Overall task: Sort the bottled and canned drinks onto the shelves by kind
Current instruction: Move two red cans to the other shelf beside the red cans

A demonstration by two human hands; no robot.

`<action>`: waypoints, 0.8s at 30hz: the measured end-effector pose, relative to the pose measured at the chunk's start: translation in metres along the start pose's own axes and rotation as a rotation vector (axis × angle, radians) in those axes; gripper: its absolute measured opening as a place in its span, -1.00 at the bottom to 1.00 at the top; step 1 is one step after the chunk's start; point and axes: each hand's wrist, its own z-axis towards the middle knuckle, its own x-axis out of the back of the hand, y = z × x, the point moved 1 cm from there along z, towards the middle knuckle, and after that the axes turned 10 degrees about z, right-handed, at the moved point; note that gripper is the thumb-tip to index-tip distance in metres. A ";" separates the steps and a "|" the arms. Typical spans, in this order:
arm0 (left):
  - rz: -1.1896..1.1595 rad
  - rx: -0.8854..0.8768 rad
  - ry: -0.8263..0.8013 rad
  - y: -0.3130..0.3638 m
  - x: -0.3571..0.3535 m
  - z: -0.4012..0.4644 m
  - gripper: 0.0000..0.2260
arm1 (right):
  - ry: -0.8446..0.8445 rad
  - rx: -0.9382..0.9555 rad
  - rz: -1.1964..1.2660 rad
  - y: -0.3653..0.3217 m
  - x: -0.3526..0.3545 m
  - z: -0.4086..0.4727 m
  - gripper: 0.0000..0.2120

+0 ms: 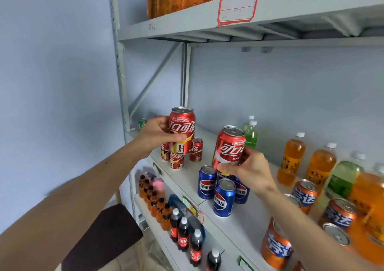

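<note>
Red-bordered blank label (237, 8) on shelf edge; pale blue wall (56, 62) behind.

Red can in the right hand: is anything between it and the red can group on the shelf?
Nothing visible. The right hand holds its red can above the blue cans; bare shelf separates it from the red can group.

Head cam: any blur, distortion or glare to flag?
Head view: wide-angle bends the upright and shelf edges. The red can in the left hand and the one in the right hand are sharp; orange cans and bottles at lower right smear. Soft, even light; only faint sheen on the blue cans.
</note>
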 end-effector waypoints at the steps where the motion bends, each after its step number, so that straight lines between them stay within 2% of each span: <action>1: -0.010 0.000 -0.013 -0.006 0.004 0.021 -0.54 | 0.009 -0.004 -0.007 0.002 -0.007 0.017 -0.50; 5: -0.053 -0.018 -0.085 -0.036 0.016 0.101 -0.54 | 0.082 -0.038 -0.045 0.020 -0.039 0.082 -0.44; 11: -0.081 -0.063 -0.239 -0.080 0.029 0.222 -0.40 | 0.225 -0.119 -0.099 0.045 -0.082 0.162 -0.42; 18: -0.117 -0.140 -0.446 -0.104 0.017 0.334 -0.56 | 0.404 -0.236 -0.196 0.064 -0.110 0.237 -0.50; 24: -0.115 -0.139 -0.519 -0.139 -0.013 0.382 -0.51 | 0.499 -0.309 -0.230 0.088 -0.114 0.282 -0.55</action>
